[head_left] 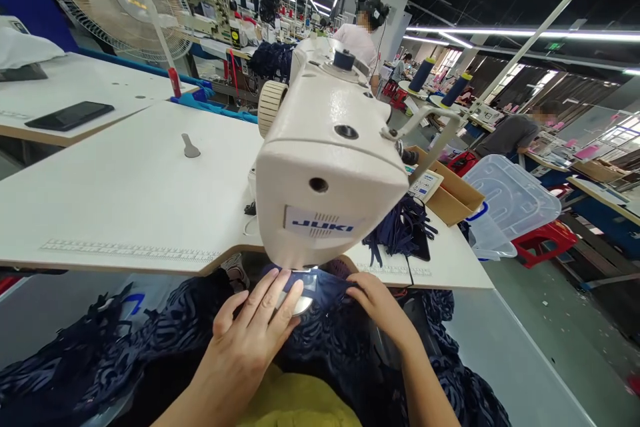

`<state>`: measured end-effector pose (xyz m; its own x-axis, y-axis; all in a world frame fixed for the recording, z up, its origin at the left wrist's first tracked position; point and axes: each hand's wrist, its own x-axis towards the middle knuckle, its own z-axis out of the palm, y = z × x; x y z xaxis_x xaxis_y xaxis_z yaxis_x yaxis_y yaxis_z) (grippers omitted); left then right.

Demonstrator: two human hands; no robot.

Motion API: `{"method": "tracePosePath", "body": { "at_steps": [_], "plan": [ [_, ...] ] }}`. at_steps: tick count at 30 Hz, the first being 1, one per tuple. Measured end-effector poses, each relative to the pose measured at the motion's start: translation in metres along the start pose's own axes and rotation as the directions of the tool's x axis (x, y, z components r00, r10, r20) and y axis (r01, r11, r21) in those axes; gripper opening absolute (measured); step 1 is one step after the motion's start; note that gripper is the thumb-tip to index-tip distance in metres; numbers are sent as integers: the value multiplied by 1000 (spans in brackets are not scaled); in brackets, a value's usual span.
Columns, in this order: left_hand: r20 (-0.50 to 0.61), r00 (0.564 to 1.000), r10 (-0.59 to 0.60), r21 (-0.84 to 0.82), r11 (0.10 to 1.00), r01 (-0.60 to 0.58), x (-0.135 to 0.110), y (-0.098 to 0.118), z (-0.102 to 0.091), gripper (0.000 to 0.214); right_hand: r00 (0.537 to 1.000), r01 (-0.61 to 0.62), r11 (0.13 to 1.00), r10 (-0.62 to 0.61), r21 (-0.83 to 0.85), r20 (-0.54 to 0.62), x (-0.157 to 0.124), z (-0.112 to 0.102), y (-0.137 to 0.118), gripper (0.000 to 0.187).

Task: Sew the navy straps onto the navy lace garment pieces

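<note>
A white sewing machine (pixel 333 167) stands in front of me with its head above my hands. Under it lies navy fabric (pixel 330 290), stretched over the machine's narrow metal bed. My left hand (pixel 255 327) rests with fingers spread and laid flat on the fabric's left part and the bed. At the right, my right hand (pixel 375 300) pinches the edge of the fabric between thumb and fingers. The needle area is hidden behind the machine head. More patterned navy fabric (pixel 165 340) hangs below on both sides of my lap.
Navy strips (pixel 403 223) lie on the right of the white table (pixel 125 193), near a cardboard box (pixel 453 193). A small grey metal piece (pixel 191 147) and a black phone (pixel 70 116) lie left. A fan (pixel 115 0), a clear plastic bin (pixel 510 197) and a red stool (pixel 547 243) stand around.
</note>
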<state>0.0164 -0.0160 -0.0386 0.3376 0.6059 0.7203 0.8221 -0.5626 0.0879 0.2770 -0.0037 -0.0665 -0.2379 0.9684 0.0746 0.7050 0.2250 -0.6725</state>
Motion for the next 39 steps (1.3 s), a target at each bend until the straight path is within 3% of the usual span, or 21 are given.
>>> {"method": "tracePosePath", "body": {
  "at_steps": [3, 5, 7, 10, 12, 14, 16, 18, 19, 21, 24, 26, 28, 31, 39],
  "plan": [
    [15, 1000, -25, -90, 996, 27, -4, -3, -6, 32, 984, -160, 976, 169, 144, -52, -11, -19, -3, 8],
    [34, 999, -37, -211, 977, 43, -8, -10, -12, 24, 982, -172, 958, 185, 230, -35, -17, -33, -16, 11],
    [11, 997, -77, -284, 956, 77, -13, -24, -19, 15, 994, -102, 953, 108, 286, -4, -20, -43, -37, 12],
    [-123, 966, -225, -158, 966, 205, -17, -51, -28, 7, 998, 59, 959, -62, 277, 3, -11, -40, -72, 12],
    [-196, 926, -323, -8, 945, 328, -18, -68, -31, 6, 986, 166, 968, -162, 187, -32, 3, -25, -91, 13],
    [-184, 914, -361, 90, 920, 381, -19, -77, -32, 15, 959, 256, 966, -257, -23, -119, 20, -5, -101, 17],
    [-71, 962, -262, 102, 958, 269, -19, -75, -31, 25, 919, 285, 917, -344, -280, -193, 34, 14, -106, 24],
    [50, 999, 7, 22, 1000, -8, -17, -64, -26, 40, 897, 255, 864, -379, -434, -228, 39, 26, -107, 28],
    [98, 982, 162, -33, 987, -160, -15, -56, -23, 46, 897, 235, 861, -370, -452, -240, 40, 29, -107, 29],
    [133, 933, 335, -113, 940, -322, -11, -41, -16, 50, 917, 186, 910, -296, -371, -266, 36, 29, -107, 23],
    [133, 939, 318, -160, 942, -296, -5, -26, -8, 47, 973, 55, 998, -49, 21, -224, 31, 26, -104, 9],
    [139, 954, 264, -171, 956, -240, -5, -21, -7, 46, 983, -48, 959, 95, 279, -156, 30, 25, -99, 8],
    [139, 967, 215, -156, 969, -193, -6, -19, -8, 48, 981, -78, 913, 141, 400, -132, 32, 25, -93, 9],
    [107, 980, 167, -119, 981, -154, -8, -18, -11, 53, 981, -39, 920, 109, 391, -157, 37, 25, -87, 9],
    [95, 991, 98, -78, 993, -91, -2, -16, -14, 58, 962, -10, 990, 47, 138, -269, 46, 26, -93, 5]
  ]
}}
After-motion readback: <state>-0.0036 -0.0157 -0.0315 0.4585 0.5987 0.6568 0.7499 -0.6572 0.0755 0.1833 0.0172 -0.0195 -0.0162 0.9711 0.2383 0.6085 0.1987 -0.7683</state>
